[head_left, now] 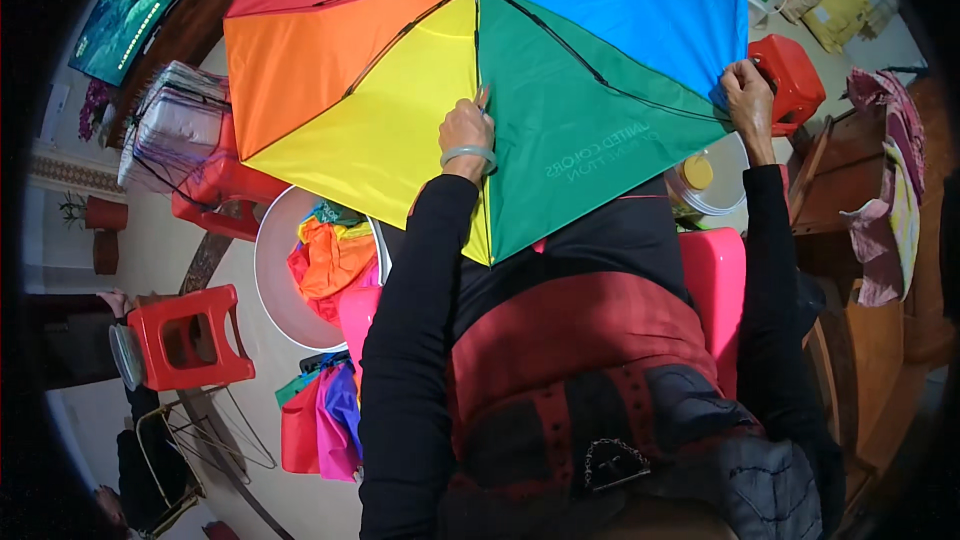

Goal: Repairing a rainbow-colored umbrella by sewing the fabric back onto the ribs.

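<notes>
An open umbrella (620, 140) with rainbow panels spreads in front of me, its inside with the black ribs facing me. My left hand (467, 135), a pale bangle at its wrist, is closed at the rib along the yellow and green seam. A small pointed thing sticks up from its fingers, too small to name. At the canopy's right corner, my right hand (748, 100) pinches the edge where the blue and green panels meet.
A white tub (268, 285) of colourful folded cloth stands at my left, with folded umbrellas (325, 420) below it. Red stools (190, 340) stand left and upper right (790, 80). A clear bucket (735, 190) with a yellow lid inside is under the umbrella's right edge.
</notes>
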`<state>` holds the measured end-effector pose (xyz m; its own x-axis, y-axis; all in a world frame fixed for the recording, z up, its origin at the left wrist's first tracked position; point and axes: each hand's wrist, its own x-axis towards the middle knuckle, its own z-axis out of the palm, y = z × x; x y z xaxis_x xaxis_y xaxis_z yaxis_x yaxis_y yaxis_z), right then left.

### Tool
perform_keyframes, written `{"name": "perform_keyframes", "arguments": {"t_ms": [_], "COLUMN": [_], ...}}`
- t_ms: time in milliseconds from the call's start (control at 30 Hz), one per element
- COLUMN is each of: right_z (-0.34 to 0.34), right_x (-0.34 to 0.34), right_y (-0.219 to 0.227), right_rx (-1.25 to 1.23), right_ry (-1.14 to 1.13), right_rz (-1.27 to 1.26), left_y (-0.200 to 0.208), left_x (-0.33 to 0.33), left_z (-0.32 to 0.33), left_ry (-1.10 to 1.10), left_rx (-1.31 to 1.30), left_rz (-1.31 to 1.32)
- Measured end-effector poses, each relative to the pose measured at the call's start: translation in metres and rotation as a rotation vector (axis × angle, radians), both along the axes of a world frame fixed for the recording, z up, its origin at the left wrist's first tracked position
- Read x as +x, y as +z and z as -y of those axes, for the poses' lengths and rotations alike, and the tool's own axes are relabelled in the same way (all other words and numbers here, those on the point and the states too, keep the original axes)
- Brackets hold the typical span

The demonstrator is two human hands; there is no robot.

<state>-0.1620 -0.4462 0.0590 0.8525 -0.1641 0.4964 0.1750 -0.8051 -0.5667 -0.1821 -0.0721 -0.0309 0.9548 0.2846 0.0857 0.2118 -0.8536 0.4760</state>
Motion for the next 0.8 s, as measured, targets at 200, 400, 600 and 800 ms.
{"name": "perform_keyframes", "arguments": {"t_ms": [200, 400, 600, 800], "right_z": [0.005, -0.017, -0.142, -0.233], "right_x": [-0.006, -0.005, 0.028, 0.025], "right_y": [0.006, 0.082, 0.056, -0.051], "right_rx": [-0.134, -0.225, 0.040, -0.032], "right_ry": [-0.040, -0.038, 0.546, 0.625], "right_rz": [0.061, 0.437, 0.230, -0.158], "left_y": [0.005, 0.001, -0.016, -0.009], "left_x": [-0.009, -0.016, -0.028, -0.033], "left_z": [0.000, 0.006, 0.005, 0.001], "left_ry": [-0.021, 0.011, 0.016, 0.162], "left_rx": [-0.085, -0.075, -0.082, -0.765], "left_rz": [-0.003, -0.054, 0.010, -0.086]}}
